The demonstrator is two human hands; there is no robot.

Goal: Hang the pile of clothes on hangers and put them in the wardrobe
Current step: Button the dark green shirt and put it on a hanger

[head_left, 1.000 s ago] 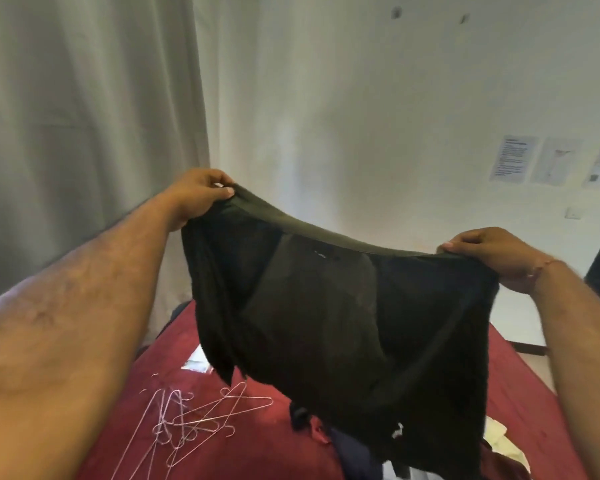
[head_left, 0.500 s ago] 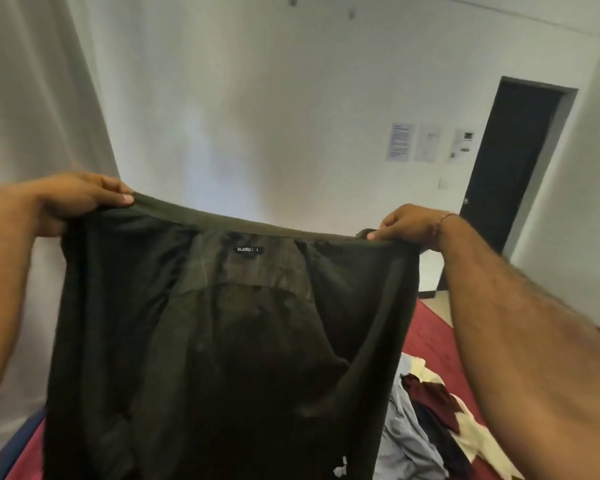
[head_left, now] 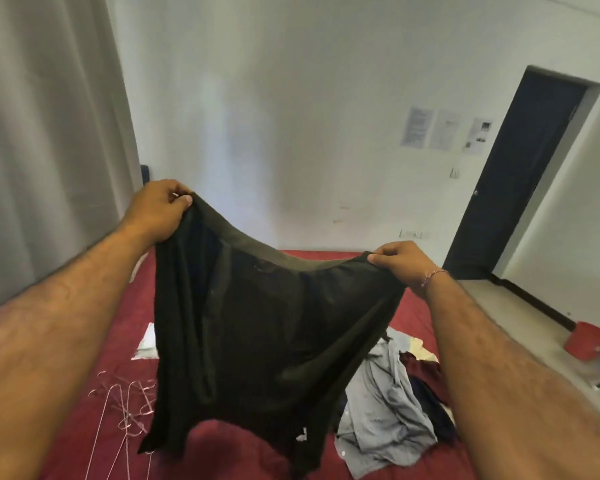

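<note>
Your left hand (head_left: pixel 156 209) and right hand (head_left: pixel 400 263) each pinch a top corner of the dark garment (head_left: pixel 267 327), which hangs spread above the red bed (head_left: pixel 94 358). Keep the edge taut, then lower it toward the wire hangers (head_left: pixel 125 407) near left; the clothes pile (head_left: pixel 392 403) lies right.

Dark garment (head_left: pixel 278 327) spread in the air above the red bed (head_left: pixel 94 344)

It is blackish-olive, held up by its top edge and sagging in the middle, its lower edge hanging just over the bed. On the bed to its right lies the pile of clothes (head_left: pixel 392 407), grey, maroon and cream, crumpled. On the bed to its left lie thin pale wire hangers (head_left: pixel 125 407), tangled flat.
</note>
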